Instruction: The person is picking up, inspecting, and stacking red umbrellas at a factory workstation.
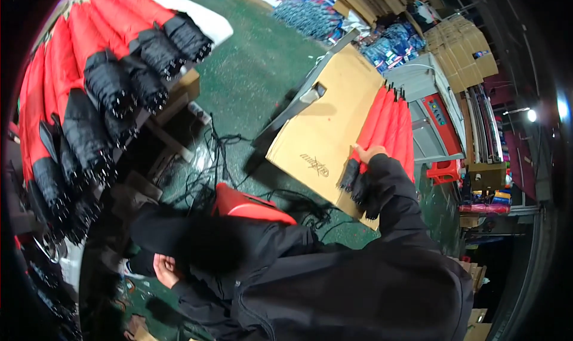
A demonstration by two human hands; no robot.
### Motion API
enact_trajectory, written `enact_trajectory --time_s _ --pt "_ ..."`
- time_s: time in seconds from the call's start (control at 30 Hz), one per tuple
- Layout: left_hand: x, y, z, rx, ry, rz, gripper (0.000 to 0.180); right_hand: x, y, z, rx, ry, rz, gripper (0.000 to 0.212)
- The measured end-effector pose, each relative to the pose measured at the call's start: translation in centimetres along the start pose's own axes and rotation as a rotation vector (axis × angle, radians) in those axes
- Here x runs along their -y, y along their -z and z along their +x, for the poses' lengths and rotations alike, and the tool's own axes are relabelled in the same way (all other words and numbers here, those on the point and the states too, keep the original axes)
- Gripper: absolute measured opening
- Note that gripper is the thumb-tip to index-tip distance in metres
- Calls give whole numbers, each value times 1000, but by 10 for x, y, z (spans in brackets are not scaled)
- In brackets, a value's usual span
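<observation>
Reaching out to the right, the person's right hand rests on a bundle of red folded umbrellas lying on a tan cardboard box. The fingers curl over the near part of the bundle, just above its black ends, though whether they grip it firmly cannot be told. A black sleeve covers the arm right up to the wrist. The box lies at the middle right of the scene, tilted, over a green floor crossed by black cables.

The left hand is low at the near left, palm partly showing, fingers loosely bent and holding nothing visible; it sits close against the person's dark jacket.

Along the far left, many more red umbrellas with black gathered ends lie in rows. A grey and red machine stands just right of the box, and stacks of flat cardboard lie at the far right.
</observation>
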State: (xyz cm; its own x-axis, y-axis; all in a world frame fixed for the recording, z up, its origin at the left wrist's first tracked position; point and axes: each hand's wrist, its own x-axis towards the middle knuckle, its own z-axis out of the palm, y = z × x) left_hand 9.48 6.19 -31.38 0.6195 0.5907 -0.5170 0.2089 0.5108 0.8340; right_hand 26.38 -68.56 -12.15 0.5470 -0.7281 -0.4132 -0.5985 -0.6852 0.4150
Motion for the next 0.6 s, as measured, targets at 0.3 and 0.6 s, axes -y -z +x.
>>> enact_trajectory --time_s 0.3,0.6 --pt "11 -2 7 39 -6 -98 29 66 8 38 -164 -70 57 107" --pt "9 6 4 21 -19 -125 32 46 24 31 28 88 251 99"
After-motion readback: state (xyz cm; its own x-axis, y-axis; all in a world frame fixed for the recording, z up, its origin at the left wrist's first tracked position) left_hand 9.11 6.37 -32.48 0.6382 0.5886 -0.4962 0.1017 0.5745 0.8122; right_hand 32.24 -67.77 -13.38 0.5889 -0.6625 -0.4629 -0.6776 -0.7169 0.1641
